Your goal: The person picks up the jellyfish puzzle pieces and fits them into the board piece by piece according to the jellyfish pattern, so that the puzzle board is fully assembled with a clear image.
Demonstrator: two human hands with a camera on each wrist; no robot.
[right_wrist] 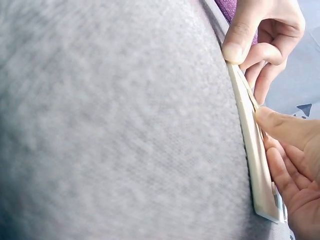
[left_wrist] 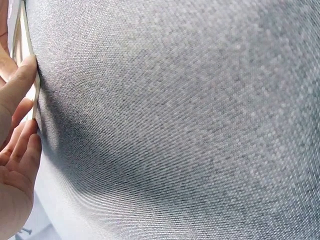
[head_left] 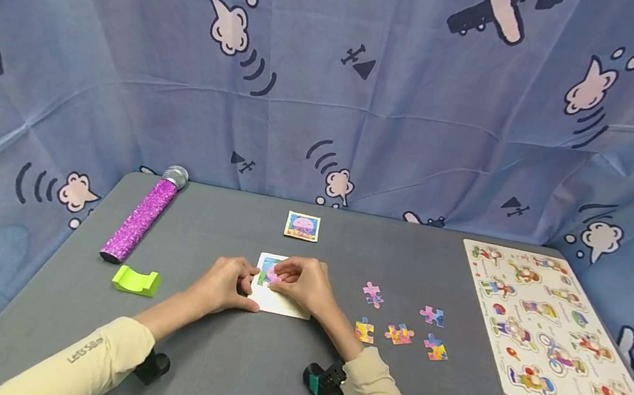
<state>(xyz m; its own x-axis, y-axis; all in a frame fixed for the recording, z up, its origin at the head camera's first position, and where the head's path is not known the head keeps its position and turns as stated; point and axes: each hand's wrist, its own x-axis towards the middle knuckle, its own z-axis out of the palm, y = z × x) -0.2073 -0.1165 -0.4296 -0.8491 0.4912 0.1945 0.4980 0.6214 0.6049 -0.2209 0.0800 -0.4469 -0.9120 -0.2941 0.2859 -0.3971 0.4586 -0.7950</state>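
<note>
A small white puzzle tray (head_left: 281,305) lies flat near the middle of the table, its left part filled with a blue, green and pink picture. My left hand (head_left: 223,283) holds the tray at its left side, thumb at the near corner and curled fingers farther up. Over the picture, my right hand (head_left: 305,284) pinches a pink jigsaw piece (head_left: 272,275), partly hidden by the fingers. In the right wrist view, the right thumb (right_wrist: 280,125) sits at the tray's upper face. Several loose jigsaw pieces (head_left: 399,334) lie to the right of the right forearm.
Behind the tray lies a square card with a pink jellyfish picture (head_left: 303,227). A purple glitter microphone (head_left: 143,217) and a lime-green curved block (head_left: 136,281) are on the left. A large picture board (head_left: 553,328) covers the right side. A blue patterned curtain (head_left: 335,89) hangs behind.
</note>
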